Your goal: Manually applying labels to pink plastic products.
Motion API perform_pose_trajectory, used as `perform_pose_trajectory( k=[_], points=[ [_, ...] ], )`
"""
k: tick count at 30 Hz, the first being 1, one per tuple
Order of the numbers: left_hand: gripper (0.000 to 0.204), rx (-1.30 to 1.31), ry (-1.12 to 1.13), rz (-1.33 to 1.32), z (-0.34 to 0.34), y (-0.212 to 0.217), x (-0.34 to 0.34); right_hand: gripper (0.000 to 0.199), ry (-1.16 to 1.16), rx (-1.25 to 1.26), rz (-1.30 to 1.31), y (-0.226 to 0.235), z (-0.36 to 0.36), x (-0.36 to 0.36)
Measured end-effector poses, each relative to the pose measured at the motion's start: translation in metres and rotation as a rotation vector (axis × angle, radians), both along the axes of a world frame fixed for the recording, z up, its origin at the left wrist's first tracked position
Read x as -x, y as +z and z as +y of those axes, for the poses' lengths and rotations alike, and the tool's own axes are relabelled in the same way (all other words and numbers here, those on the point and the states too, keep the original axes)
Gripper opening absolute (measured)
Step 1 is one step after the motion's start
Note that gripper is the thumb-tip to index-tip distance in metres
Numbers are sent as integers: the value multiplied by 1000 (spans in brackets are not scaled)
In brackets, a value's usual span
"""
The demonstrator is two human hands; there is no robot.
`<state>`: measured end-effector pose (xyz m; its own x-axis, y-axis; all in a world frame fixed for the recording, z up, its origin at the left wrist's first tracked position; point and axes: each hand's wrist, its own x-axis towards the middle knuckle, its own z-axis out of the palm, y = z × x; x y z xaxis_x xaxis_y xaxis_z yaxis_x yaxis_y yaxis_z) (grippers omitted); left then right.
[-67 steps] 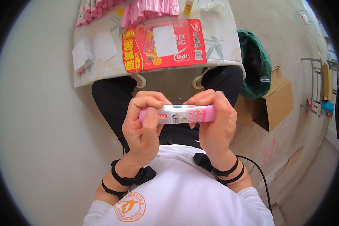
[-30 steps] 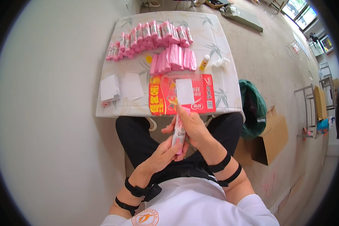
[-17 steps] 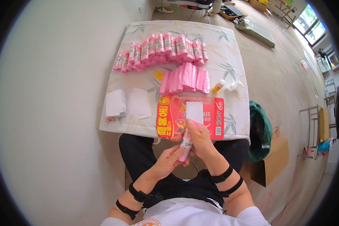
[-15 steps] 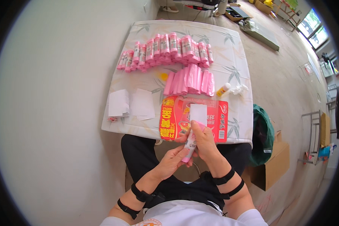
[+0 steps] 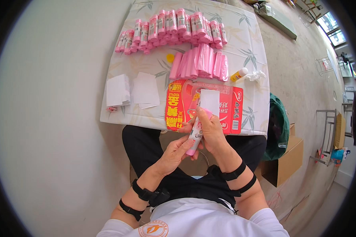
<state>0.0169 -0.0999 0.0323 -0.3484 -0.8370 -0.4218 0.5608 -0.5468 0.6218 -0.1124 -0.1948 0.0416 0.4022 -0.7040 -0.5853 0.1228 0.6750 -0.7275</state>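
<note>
Above the near edge of a low table (image 5: 241, 37), a seated person's two hands close on one pink roll with a pale label (image 5: 195, 134), held almost upright over the lap. The right hand (image 5: 213, 132) wraps its upper part; the left hand (image 5: 177, 150) pinches its lower end with the fingertips. Just beyond them a flattened red and yellow carton (image 5: 178, 104) lies at the table's front edge, a blank white label (image 5: 210, 101) resting on it. To the left sit two small stacks of white labels (image 5: 132, 90). Farther back, unlabelled pink rolls (image 5: 199, 61) form a loose heap, and a row of labelled pink rolls (image 5: 170, 25) lines the far side. A yellow glue stick (image 5: 239, 74), crumpled white scrap (image 5: 256, 75) and small yellow cap (image 5: 169, 58) lie between. Bare floor opens to the left; a green bag (image 5: 279, 126) and cardboard box (image 5: 286, 160) crowd the right.
</note>
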Motion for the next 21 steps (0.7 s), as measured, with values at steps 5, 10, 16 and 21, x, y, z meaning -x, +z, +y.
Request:
perform_pose_trajectory(
  k=[5,10,16,21],
  points=[
    [35,19,57,-27,5,9,0,50,-19,-86,-154,14,0,-8],
    [35,76,94,-53,13,13,-2,62,-239,95,-268,23,14,-18],
    [33,169,47,-276,27,23,-4,68,-96,434,125,23,21,-21],
    [31,23,302,-226,-4,5,-32,57,-296,271,19,16,4,-13]
  ],
)
